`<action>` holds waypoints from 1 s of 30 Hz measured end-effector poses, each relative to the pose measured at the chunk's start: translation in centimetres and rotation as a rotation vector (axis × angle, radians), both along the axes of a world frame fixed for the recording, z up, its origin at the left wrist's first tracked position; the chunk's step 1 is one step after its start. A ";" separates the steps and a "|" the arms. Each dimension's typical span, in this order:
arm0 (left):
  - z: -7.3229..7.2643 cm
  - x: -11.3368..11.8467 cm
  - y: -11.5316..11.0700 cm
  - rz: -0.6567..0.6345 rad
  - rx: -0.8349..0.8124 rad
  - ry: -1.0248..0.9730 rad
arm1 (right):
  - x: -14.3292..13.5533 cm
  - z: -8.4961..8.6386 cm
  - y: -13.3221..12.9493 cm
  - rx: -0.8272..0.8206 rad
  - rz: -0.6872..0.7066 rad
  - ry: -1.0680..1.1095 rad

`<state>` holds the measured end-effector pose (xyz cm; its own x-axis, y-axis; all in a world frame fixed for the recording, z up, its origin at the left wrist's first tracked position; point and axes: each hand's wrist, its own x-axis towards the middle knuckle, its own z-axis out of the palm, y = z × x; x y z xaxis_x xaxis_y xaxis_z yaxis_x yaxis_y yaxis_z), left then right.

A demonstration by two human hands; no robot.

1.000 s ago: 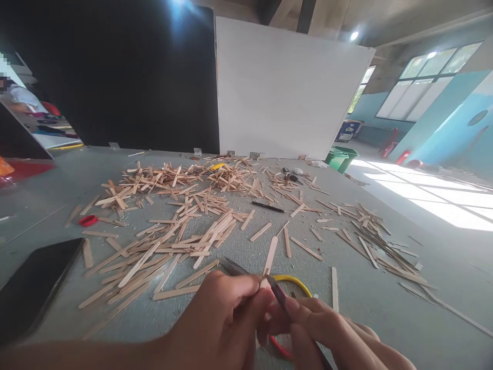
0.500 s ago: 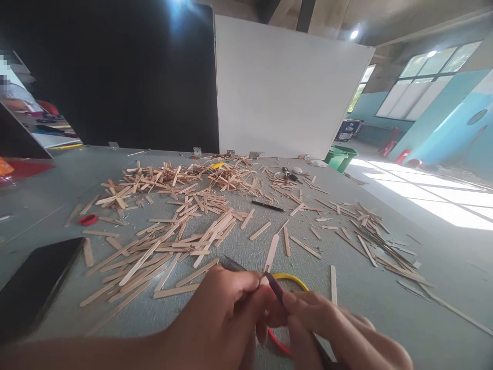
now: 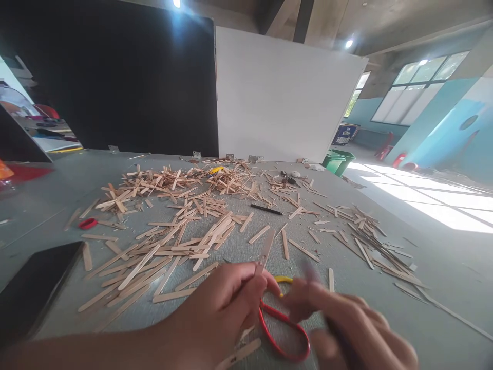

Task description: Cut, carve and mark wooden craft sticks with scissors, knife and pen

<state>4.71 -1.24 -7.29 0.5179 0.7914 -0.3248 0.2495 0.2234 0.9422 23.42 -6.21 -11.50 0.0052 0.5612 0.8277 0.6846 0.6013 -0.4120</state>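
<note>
My left hand (image 3: pixel 227 298) pinches a wooden craft stick (image 3: pixel 266 248) between thumb and fingers, its rounded end pointing up and away. A small dark notch or mark shows on the stick's face above the fingertips. Just to the right, my right hand (image 3: pixel 346 318) is blurred but closed around a slim dark tool (image 3: pixel 341 341), whose tip is smeared by motion, apart from the stick. Below both hands lie scissors with red and yellow handles (image 3: pixel 285 317), partly covered. Another marked craft stick (image 3: pixel 244 354) rests on the table under my left hand.
Loose craft sticks (image 3: pixel 215 226) cover much of the grey table, heaped towards the back. A black pen (image 3: pixel 266 209) lies mid-table, a red tape ring (image 3: pixel 88 223) at left near a dark flat device (image 3: pixel 42 282). Black (image 3: pixel 146 82) and white panels (image 3: pixel 285 92) stand behind.
My right hand has drawn the tool's tip away from the stick, slightly to the right. The left hand has tilted the stick a little, and more of the red scissor handle shows.
</note>
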 end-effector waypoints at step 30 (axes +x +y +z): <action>-2.4 -1.2 1.3 -0.099 1.219 0.102 | 1.5 3.1 2.4 -0.933 0.314 0.424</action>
